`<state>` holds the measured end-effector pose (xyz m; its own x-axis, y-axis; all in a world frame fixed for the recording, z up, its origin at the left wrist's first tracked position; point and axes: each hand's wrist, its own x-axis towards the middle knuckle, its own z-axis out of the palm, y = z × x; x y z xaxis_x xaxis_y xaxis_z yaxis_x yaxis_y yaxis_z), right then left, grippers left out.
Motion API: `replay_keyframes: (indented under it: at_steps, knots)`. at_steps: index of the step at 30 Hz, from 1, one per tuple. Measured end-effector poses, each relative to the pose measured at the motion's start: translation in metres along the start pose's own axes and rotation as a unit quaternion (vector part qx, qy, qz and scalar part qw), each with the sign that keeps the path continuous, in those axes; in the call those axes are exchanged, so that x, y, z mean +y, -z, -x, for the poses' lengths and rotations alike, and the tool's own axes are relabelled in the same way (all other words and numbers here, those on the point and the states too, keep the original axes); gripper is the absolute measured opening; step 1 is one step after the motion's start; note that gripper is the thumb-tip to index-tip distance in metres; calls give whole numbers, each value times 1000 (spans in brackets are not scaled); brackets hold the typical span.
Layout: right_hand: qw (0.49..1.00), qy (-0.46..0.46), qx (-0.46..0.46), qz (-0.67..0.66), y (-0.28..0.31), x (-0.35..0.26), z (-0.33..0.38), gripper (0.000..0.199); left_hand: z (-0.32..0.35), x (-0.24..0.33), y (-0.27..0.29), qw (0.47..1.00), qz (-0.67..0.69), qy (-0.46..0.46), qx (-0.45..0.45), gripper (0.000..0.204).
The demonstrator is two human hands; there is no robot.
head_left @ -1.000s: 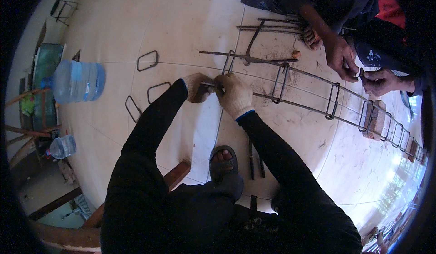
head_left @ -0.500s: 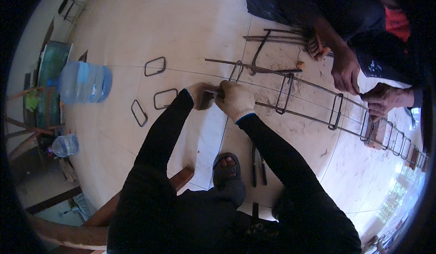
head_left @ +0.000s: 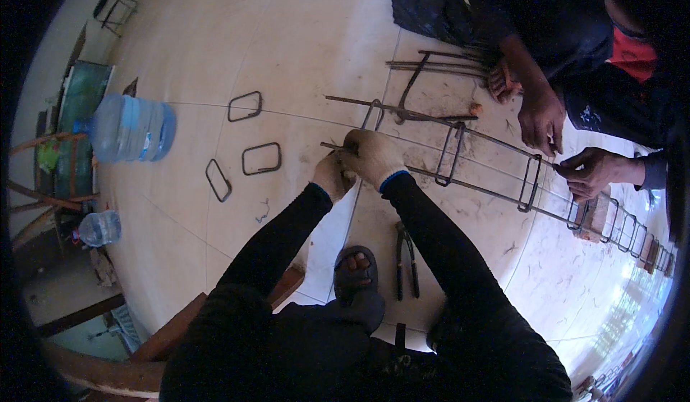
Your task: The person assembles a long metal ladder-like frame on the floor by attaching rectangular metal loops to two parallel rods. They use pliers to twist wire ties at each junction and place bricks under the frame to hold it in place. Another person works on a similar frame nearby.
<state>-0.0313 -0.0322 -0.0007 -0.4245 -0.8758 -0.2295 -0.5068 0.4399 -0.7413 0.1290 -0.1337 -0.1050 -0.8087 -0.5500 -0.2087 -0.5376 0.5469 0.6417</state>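
Observation:
Both my hands wear pale knit gloves and meet at the near left end of a steel rebar cage [head_left: 489, 195], long bars with rectangular stirrups around them. My right hand [head_left: 376, 159] is closed over the nearer bar, whose end [head_left: 330, 145] sticks out left past the fingers. Just below, my left hand [head_left: 333, 177] has its fingers drawn together against the right; whatever they hold is hidden. The end stirrup [head_left: 371, 116] stands beyond my right hand. Pincers [head_left: 406, 262] with dark handles lie on the floor by my sandalled foot [head_left: 356, 272].
Loose stirrups [head_left: 261, 159] lie to the left, with a thin wire scrap [head_left: 264, 211]. Another person's hands [head_left: 543, 121] work on the cage at right. Open pincers [head_left: 408, 89] lie beyond it. Bricks [head_left: 593, 218] support it. Water bottles [head_left: 136, 129] stand far left.
My left hand has moved down and toward the right, tucking under my right hand. The nearer bar's end and a wire scrap on the floor now show. The other person's hands shifted slightly.

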Motion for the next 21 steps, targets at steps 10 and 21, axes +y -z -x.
replay_keyframes:
  at_steps: [10, 21]
  knots:
    - [995, 50, -42, 69, -19, 23, -23, 46, 38, 90, 4, 825, 451, 206, 271, 22]
    - [965, 119, 231, -39, -30, 26, 30, 19, 12, 96, 60, 969, 169, -2, 183, 27]
